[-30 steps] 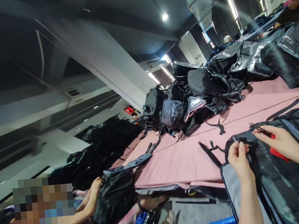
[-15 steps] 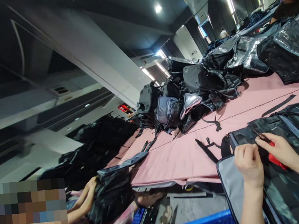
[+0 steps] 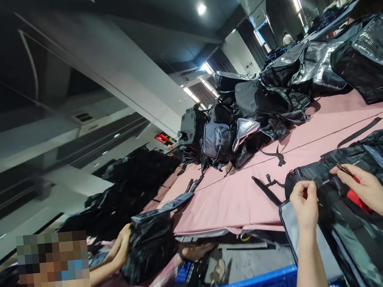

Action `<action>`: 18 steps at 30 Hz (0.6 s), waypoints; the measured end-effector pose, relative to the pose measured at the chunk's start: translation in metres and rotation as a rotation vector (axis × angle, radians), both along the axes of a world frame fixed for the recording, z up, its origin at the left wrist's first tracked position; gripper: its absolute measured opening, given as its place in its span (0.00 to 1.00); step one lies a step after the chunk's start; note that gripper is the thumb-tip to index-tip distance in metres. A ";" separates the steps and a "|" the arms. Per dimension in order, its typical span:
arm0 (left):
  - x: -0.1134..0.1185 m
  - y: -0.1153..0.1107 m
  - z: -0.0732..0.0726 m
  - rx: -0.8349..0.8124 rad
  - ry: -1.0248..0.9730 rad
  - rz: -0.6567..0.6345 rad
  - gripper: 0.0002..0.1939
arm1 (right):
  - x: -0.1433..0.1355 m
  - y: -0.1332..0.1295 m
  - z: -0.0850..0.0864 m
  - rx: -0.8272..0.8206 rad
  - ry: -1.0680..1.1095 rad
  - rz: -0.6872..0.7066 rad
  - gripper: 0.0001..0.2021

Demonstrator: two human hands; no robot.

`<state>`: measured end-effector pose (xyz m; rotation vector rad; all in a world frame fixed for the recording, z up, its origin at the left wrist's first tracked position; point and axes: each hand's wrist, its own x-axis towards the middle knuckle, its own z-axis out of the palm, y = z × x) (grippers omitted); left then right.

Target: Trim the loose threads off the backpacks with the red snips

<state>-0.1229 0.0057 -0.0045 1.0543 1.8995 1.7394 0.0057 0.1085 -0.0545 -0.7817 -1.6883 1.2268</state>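
In front of me at the lower right lies a dark camouflage backpack (image 3: pixel 357 240), its grey-lined flap (image 3: pixel 294 224) folded out to the left. My left hand (image 3: pixel 304 203) is raised over the bag's near left edge, thumb and fingers pinched together. Whatever sits in that pinch is too small to make out. To its right, my right hand (image 3: pixel 366 186) is closed around a pair of scissors (image 3: pixel 356 191) with red handles. Their dark blades point up and left, above the bag's fabric. The two hands are apart.
A pink-covered table (image 3: pixel 230 198) stretches away, with a heap of black backpacks (image 3: pixel 248 107) and silver-lined bags (image 3: pixel 326 69) on it. A blue crate (image 3: pixel 254 285) stands below the near edge. At left, a co-worker's hands (image 3: pixel 124 236) hold a black bag (image 3: pixel 150 245).
My left hand has moved left, widening the gap from my right hand. The right hand has shifted slightly right, still with the scissors. The view has turned a little.
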 end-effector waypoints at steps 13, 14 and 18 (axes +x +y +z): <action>0.018 -0.002 -0.002 0.138 -0.227 0.088 0.21 | 0.004 -0.014 -0.006 0.681 -0.029 -0.045 0.12; 0.016 -0.002 -0.003 0.126 -0.193 0.076 0.21 | 0.004 -0.013 -0.006 0.657 -0.022 -0.041 0.11; 0.007 0.003 0.005 0.009 0.225 0.049 0.26 | 0.006 -0.003 -0.006 0.389 -0.060 -0.175 0.14</action>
